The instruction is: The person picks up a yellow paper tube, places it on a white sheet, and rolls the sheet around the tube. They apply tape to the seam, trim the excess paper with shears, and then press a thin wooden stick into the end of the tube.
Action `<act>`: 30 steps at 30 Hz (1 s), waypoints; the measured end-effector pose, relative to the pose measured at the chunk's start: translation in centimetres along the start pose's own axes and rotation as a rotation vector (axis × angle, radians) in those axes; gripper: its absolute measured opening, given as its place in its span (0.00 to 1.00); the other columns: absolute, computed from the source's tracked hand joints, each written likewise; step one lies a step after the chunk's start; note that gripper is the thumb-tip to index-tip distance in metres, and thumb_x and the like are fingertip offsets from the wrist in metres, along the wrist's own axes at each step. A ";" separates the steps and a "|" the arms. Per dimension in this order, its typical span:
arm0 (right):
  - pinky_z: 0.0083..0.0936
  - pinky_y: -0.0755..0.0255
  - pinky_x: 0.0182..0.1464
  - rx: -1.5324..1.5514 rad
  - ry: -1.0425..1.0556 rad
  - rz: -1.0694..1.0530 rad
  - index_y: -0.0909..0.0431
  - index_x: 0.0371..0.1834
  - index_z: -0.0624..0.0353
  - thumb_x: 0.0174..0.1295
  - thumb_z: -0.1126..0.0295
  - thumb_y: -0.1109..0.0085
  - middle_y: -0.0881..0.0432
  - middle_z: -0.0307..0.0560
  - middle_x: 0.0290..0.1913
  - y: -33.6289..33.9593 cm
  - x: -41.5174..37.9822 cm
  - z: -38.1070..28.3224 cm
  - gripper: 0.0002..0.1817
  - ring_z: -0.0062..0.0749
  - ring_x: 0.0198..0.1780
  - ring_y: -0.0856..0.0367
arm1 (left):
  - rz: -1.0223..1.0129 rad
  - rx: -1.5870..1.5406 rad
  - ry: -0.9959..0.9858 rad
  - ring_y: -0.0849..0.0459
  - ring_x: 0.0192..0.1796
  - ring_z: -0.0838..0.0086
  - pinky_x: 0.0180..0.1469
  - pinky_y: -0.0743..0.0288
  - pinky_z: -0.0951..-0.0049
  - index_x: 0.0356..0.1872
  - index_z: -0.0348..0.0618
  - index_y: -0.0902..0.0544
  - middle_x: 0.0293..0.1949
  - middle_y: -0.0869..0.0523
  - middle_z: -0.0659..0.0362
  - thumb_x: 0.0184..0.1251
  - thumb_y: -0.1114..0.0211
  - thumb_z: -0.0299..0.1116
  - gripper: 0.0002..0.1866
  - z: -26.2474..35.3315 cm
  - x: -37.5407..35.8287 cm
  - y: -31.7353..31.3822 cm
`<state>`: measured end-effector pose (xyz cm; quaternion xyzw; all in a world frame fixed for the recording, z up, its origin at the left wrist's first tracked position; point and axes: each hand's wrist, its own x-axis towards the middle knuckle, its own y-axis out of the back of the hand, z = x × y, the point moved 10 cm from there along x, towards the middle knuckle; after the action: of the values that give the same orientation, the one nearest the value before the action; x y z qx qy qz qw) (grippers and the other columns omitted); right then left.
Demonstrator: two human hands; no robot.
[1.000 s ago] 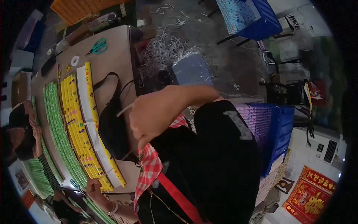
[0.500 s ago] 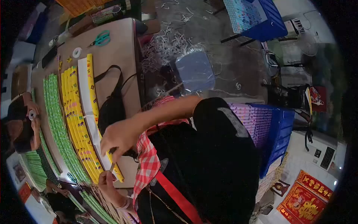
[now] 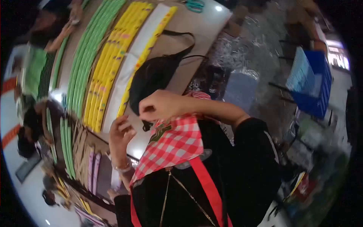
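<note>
My left hand (image 3: pixel 120 137) is raised near the lower end of a long yellow patterned roll (image 3: pixel 140 62), fingers apart, and nothing shows in it. Right of it, my right hand (image 3: pixel 162 106) is curled in a pinch in front of a black bag (image 3: pixel 153 73); whatever is between its fingertips cannot be made out. The yellow roll lies along the edge of a white sheet (image 3: pixel 130 62). Beside the sheet are several yellow rolls (image 3: pixel 109 62), then several green rolls (image 3: pixel 85 56), all on the table (image 3: pixel 202 34).
Teal scissors (image 3: pixel 194 5) lie at the table's far end. A blue crate (image 3: pixel 315 90) stands at the right, and a plastic-wrapped bundle (image 3: pixel 242 89) lies on the floor. Co-workers are at the left, one with a hand (image 3: pixel 68 28) beyond the green rolls.
The view has turned and shifted. My hands have come away from the yellow roll's near end, where they were close together at a small strip; my left fingers have spread.
</note>
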<state>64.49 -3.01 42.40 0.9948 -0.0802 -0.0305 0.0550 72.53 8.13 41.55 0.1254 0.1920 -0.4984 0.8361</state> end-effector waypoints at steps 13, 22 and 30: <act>0.10 0.40 0.26 0.104 -0.392 -0.140 0.26 0.26 0.64 0.54 0.73 0.47 0.28 0.31 0.22 -0.9 1.4 4.0 0.05 0.09 0.24 0.35 | 0.114 -0.368 0.038 0.25 0.36 0.82 0.37 0.30 0.83 0.42 0.36 0.26 0.34 0.22 0.62 0.57 0.40 0.27 0.12 -4.4 -0.9 1.8; 0.14 0.36 0.27 -0.150 -0.469 -0.362 0.24 0.31 0.65 0.55 0.69 0.46 0.26 0.36 0.21 -6.3 5.2 5.1 0.09 0.13 0.24 0.31 | 0.466 -0.285 0.080 0.25 0.32 0.84 0.37 0.31 0.83 0.33 0.35 0.21 0.29 0.20 0.63 0.57 0.39 0.30 0.08 -9.9 -4.9 8.0; 0.18 0.33 0.30 -0.373 -0.269 -0.454 0.23 0.32 0.63 0.56 0.64 0.48 0.22 0.42 0.22 -10.4 14.4 8.3 0.12 0.22 0.25 0.25 | 0.990 -0.166 0.054 0.24 0.33 0.83 0.38 0.33 0.85 0.34 0.32 0.20 0.27 0.19 0.61 0.56 0.39 0.35 0.13 -17.8 -7.7 19.9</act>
<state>79.70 3.94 32.25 0.9471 0.1444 -0.1873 0.2169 83.25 30.67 29.36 0.1474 0.1701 -0.0217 0.9741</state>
